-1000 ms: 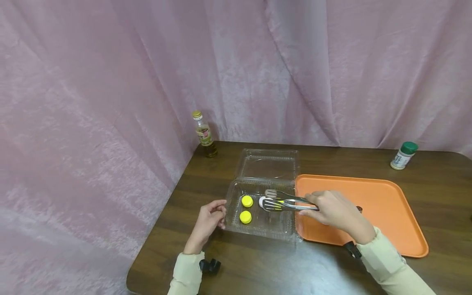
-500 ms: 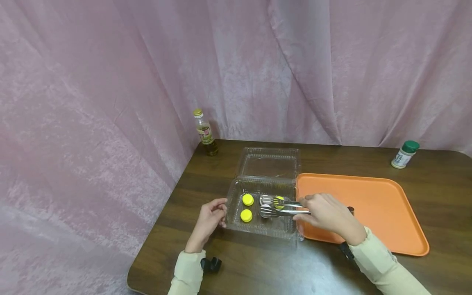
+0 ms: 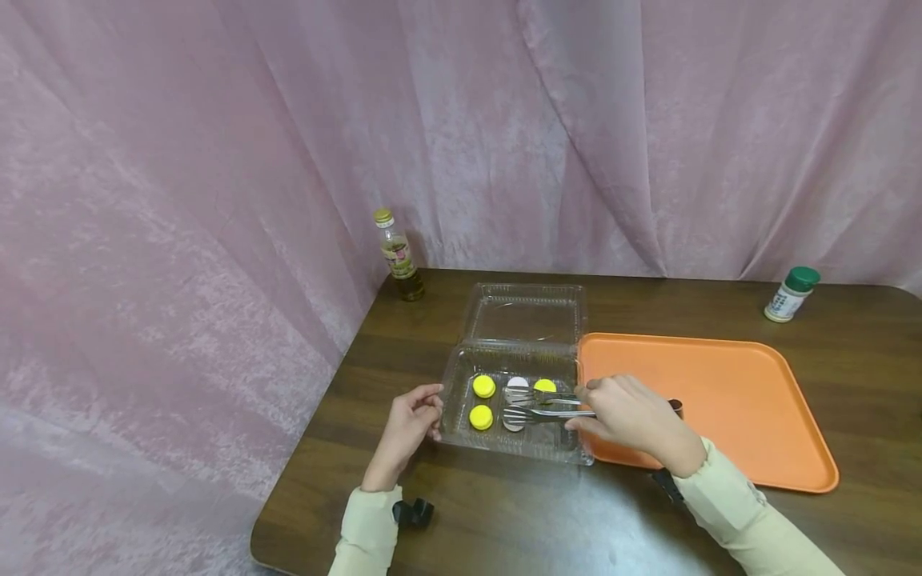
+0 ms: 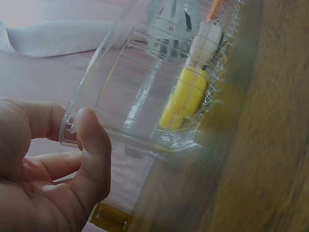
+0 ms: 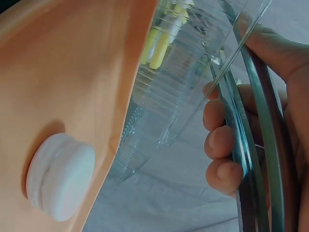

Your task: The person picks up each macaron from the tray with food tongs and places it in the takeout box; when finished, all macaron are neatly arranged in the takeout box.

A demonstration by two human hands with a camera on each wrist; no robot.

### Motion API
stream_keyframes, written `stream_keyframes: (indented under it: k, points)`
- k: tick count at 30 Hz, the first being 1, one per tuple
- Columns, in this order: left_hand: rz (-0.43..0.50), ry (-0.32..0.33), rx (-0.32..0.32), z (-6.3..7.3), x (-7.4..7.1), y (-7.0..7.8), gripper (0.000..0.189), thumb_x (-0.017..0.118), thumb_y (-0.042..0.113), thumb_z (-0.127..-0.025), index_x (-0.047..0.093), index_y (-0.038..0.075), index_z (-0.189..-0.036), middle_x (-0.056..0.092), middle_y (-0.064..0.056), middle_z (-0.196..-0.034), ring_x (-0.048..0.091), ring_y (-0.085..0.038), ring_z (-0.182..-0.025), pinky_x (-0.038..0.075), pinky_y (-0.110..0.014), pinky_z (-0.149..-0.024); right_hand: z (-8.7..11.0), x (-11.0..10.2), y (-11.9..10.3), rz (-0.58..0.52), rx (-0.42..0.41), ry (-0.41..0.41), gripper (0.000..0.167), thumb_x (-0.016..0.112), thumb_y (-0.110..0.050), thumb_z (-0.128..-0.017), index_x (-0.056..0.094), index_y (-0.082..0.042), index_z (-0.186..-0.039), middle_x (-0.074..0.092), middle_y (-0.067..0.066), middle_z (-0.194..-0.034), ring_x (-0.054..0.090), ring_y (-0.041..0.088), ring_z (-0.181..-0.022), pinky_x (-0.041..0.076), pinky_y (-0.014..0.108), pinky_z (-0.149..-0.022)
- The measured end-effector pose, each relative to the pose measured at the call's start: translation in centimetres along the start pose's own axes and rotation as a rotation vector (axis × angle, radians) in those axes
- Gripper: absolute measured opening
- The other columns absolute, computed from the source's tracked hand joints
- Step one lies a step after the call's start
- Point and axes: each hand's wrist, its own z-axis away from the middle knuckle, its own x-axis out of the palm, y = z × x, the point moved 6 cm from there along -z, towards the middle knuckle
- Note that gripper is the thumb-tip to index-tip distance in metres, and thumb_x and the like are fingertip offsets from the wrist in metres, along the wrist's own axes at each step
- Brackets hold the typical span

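My left hand [image 3: 406,428] pinches the left rim of a clear plastic clamshell box [image 3: 452,372] between thumb and fingers. My right hand [image 3: 634,416] grips metal tongs [image 3: 569,414], their slotted tips spread apart inside the box. In the box sit yellow macarons [image 3: 481,417] on the left, a column of two white macarons [image 3: 517,385] in the middle, and a yellow macaron [image 3: 544,386] on the right. The tong tips partly cover the white ones. Another white macaron [image 5: 60,176] lies on the orange tray [image 3: 735,400] in the right wrist view; my right hand hides it from the head view.
The box's lid [image 3: 529,320] is folded back behind it. Beside the box's right edge lies the tray. An oil bottle [image 3: 400,260] stands at the table's back left corner, and a green-capped shaker [image 3: 791,296] at the back right. A pink curtain [image 3: 461,144] hangs behind.
The tongs' arms have spread apart, letting go of a white macaron in the box. My right hand has shifted slightly left. My left hand has stayed on the rim.
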Motion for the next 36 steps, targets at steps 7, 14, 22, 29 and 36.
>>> stream_keyframes:
  k: [7,14,22,29,36]
  points:
    - [0.003,0.003,0.002,0.0,0.0,0.0,0.042,0.05,-0.016,-0.086,0.057,-0.016,-0.128,0.058,-0.024,-0.094,0.051,-0.013,-0.059,0.05,-0.022,-0.048,0.1,-0.2,0.1,-0.04,0.01,-0.019,0.035,0.077,-0.039,-0.087,0.07,-0.005,-0.091,0.046,-0.01,-0.065,0.034,0.001,-0.047,0.033,0.019,-0.042]
    - [-0.006,0.002,0.0,-0.1,0.1,-0.1,0.04,0.05,-0.016,-0.087,0.058,-0.016,-0.126,0.057,-0.025,-0.093,0.051,-0.013,-0.059,0.05,-0.022,-0.048,0.3,-0.7,0.6,-0.068,0.038,-0.01,0.042,0.077,-0.043,-0.087,0.072,-0.003,-0.099,0.059,-0.004,-0.072,0.043,0.002,-0.049,0.037,0.022,-0.042]
    - [0.001,0.01,-0.004,0.0,0.0,-0.1,0.041,0.05,-0.016,-0.086,0.058,-0.015,-0.127,0.057,-0.022,-0.092,0.051,-0.014,-0.059,0.05,-0.022,-0.048,0.7,-1.8,1.3,-0.031,0.072,0.042,0.057,0.072,-0.058,-0.085,0.07,-0.002,-0.101,0.066,0.002,-0.078,0.044,0.005,-0.052,0.04,0.027,-0.044]
    - [-0.012,0.021,-0.013,0.1,-0.1,-0.1,0.04,0.051,-0.016,-0.087,0.058,-0.015,-0.126,0.057,-0.019,-0.09,0.051,-0.014,-0.059,0.051,-0.022,-0.048,1.0,-2.2,2.0,-0.061,0.088,0.025,0.065,0.069,-0.062,-0.085,0.07,0.0,-0.106,0.067,0.002,-0.082,0.049,0.006,-0.055,0.044,0.028,-0.048]
    - [-0.017,0.015,-0.011,0.1,-0.1,0.0,0.041,0.051,-0.016,-0.086,0.059,-0.015,-0.126,0.057,-0.015,-0.088,0.051,-0.014,-0.06,0.051,-0.022,-0.049,1.6,-2.7,3.1,-0.096,0.113,0.031,0.063,0.072,-0.061,-0.082,0.068,-0.002,-0.1,0.06,-0.004,-0.074,0.045,0.003,-0.055,0.044,0.026,-0.05]
